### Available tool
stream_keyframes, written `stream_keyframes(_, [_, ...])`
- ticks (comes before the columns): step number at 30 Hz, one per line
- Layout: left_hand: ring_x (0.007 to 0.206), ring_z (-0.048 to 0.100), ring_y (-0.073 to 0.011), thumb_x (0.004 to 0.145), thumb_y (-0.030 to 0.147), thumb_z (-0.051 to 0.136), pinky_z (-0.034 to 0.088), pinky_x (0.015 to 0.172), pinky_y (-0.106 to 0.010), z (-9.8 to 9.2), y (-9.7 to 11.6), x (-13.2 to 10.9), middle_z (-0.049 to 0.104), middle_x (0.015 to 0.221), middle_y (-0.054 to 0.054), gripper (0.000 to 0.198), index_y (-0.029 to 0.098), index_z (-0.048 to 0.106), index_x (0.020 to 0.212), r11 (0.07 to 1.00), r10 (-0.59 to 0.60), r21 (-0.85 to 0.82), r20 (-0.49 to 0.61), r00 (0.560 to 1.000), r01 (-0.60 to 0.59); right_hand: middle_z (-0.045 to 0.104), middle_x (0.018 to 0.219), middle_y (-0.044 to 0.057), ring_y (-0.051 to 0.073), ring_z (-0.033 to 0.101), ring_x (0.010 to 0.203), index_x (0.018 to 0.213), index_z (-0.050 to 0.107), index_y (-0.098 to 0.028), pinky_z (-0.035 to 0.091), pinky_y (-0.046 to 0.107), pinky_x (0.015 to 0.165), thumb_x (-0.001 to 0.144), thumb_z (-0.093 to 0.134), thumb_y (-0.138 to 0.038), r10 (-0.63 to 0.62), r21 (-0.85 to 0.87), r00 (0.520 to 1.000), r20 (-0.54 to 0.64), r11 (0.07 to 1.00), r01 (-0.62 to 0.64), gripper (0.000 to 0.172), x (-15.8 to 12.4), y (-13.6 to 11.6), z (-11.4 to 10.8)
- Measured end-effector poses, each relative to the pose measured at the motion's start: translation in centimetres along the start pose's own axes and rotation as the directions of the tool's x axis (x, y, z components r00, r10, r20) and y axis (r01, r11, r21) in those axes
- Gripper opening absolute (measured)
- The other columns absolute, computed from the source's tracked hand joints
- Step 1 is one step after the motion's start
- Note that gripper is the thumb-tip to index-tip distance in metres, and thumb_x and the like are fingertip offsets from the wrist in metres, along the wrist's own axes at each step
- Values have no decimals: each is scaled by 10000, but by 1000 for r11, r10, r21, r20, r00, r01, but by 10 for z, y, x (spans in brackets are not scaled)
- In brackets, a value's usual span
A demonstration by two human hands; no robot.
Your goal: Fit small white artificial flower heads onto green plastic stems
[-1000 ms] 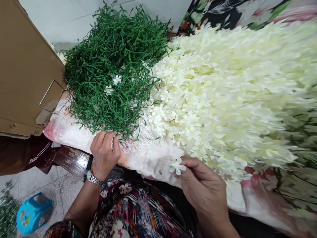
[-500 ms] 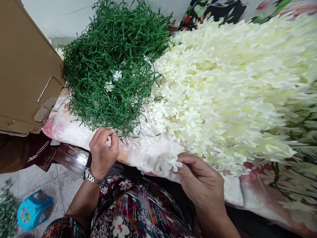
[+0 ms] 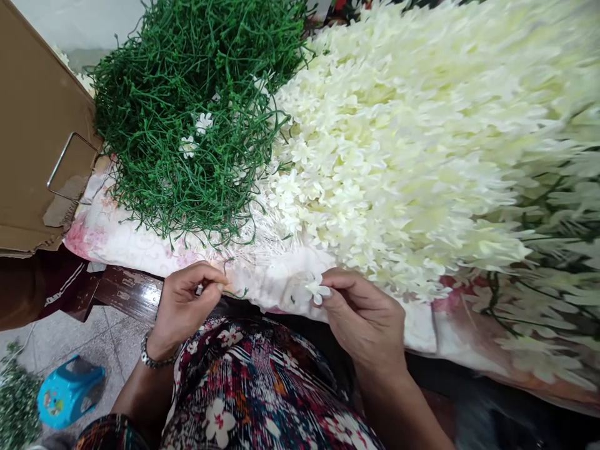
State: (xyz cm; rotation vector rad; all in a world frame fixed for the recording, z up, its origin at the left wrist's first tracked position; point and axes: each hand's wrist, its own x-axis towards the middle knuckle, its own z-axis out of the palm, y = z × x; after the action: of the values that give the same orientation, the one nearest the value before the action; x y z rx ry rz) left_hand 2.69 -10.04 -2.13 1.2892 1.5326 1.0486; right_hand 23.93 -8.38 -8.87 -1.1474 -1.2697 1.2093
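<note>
My left hand [image 3: 190, 306] pinches a small green plastic stem [image 3: 238, 292] between thumb and forefinger; its tip points toward the right hand. Between the thumb and finger of my right hand [image 3: 368, 319] is a white artificial flower [image 3: 317, 288], petals facing left. Stem and flower are apart, over the front edge of the cloth-covered table [image 3: 140, 247]. Beyond the left hand lies a tangled heap of green plastic stems [image 3: 187, 181], with a couple of white blossoms on it. A large pile of pale cream artificial flowers [image 3: 398, 156] spreads behind the right hand.
A cardboard box [image 3: 42, 125] with a wire handle [image 3: 65, 162] stands at the left. Below on the tiled floor are a blue stool [image 3: 70, 392] and some greenery [image 3: 19, 400]. Flowers on green stems [image 3: 539, 312] hang over the right side. Another person's maroon garment [image 3: 60, 281] shows at left.
My left hand has turned from a closed curl toward the right, and a green stem now shows in its pinch. My right hand still holds the flower. The whole view has shifted slightly.
</note>
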Motion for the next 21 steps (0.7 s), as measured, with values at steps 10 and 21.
stream_keyframes(10, [648,493,-97,693,101,557,389,582,-212,36,-3,12,525,692,-13,73,147,580,745,989,88,-138,240,967,-56,495,642,-14,69,445,539,742,561,-184,359,186,471,741,548,-219,-33,37,999,34,999,31,38,4,-5,1])
stream_keyframes(21, [628,497,-90,712,149,573,410,577,-191,41,-17,-2,540,686,-13,58,150,581,770,989,10,-145,62,998,-1,490,630,-12,71,434,544,743,543,-182,347,188,473,756,526,-197,-78,-9,994,76,997,79,26,6,-10,0])
